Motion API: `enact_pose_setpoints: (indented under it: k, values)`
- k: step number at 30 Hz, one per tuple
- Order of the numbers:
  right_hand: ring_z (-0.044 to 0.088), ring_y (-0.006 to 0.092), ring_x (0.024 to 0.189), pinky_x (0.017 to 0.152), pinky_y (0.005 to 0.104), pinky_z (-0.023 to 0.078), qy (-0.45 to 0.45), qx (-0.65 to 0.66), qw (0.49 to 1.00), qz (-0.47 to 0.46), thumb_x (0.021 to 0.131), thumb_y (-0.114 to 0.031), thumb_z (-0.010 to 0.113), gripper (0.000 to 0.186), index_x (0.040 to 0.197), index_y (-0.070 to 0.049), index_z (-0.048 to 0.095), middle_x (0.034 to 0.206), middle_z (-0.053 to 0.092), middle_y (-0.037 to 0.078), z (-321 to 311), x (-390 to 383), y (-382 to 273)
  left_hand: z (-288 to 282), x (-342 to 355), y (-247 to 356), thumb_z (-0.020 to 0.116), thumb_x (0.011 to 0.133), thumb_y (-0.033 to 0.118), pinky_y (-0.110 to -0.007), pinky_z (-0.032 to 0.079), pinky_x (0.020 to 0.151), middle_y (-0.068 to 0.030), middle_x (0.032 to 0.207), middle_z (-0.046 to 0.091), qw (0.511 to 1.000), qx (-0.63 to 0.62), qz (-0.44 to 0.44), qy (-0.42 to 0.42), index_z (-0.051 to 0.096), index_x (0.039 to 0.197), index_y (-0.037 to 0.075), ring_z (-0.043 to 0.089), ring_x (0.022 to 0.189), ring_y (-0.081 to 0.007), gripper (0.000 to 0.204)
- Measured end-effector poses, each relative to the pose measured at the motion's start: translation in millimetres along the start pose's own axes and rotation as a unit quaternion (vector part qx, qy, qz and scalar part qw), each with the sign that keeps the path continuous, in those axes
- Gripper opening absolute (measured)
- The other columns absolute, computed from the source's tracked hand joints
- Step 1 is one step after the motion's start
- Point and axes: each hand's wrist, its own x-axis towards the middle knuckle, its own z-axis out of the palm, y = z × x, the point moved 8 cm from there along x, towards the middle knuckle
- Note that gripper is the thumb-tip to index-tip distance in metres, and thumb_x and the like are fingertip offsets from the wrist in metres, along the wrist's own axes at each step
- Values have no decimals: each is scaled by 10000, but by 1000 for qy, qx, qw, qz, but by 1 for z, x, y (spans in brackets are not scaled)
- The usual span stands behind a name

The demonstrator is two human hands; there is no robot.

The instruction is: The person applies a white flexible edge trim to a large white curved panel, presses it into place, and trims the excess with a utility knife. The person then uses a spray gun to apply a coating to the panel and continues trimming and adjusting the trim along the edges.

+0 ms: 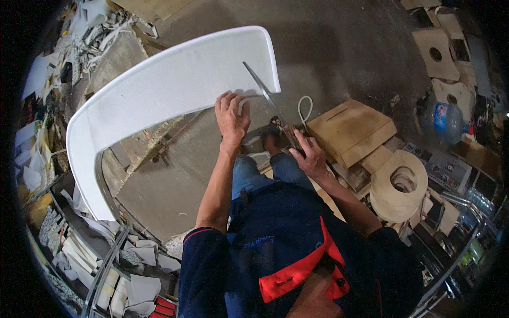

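A large curved white panel (159,77) with a raised rim stretches across the view from the lower left to the upper middle. It looks like foam or moulded plastic. My left hand (232,115) is closed on its near edge, close to the right end, fingers curled over the top. In my right hand (310,158) is a long-bladed knife (257,79), gripped by its dark brown handle. The blade points up and left, lying across the panel's right end just right of my left hand. Whether it touches the panel I cannot tell.
A thin white looped strip (300,110) is beside a tan box (352,132) on the right. Close to that box stand a thick cream ring-shaped stack (398,185) and a large clear water bottle (448,122). White scraps (98,40) and offcuts heap along the left; a metal rail (106,267) runs lower left.
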Motion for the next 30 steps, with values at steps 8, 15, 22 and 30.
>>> enact_pose_setpoints:
  k: [8,15,22,30]
  values:
    - [616,398,876,737,461,514,16,-15,1000,17,895,-244,733,629,1463,-114,496,1000,601,216,1,-16,4,22,-4,16,813,794,197,-461,428,932,-68,1013,674,1000,19,-5,1,689,979,131,603,1024,-311,233]
    - [636,394,964,811,451,527,-18,-7,999,35,859,-136,748,667,1457,-34,470,1151,634,244,6,-9,21,52,-13,29,812,786,283,-475,416,896,-66,1006,661,996,9,-86,-39,697,963,121,578,1015,-300,266]
    - [681,352,986,878,422,551,65,39,997,-6,798,-144,833,619,1309,20,526,1141,666,222,-7,8,-11,31,-28,21,790,831,417,-448,483,738,-176,852,684,949,-91,-292,-73,686,895,29,627,798,-362,407]
    - [655,401,1053,899,438,536,-1,147,988,37,786,-164,843,635,1295,-1,500,1164,641,239,31,57,-48,20,-80,12,646,993,388,-291,488,629,-44,825,672,723,-461,-511,-61,681,1021,-17,598,716,-119,408]
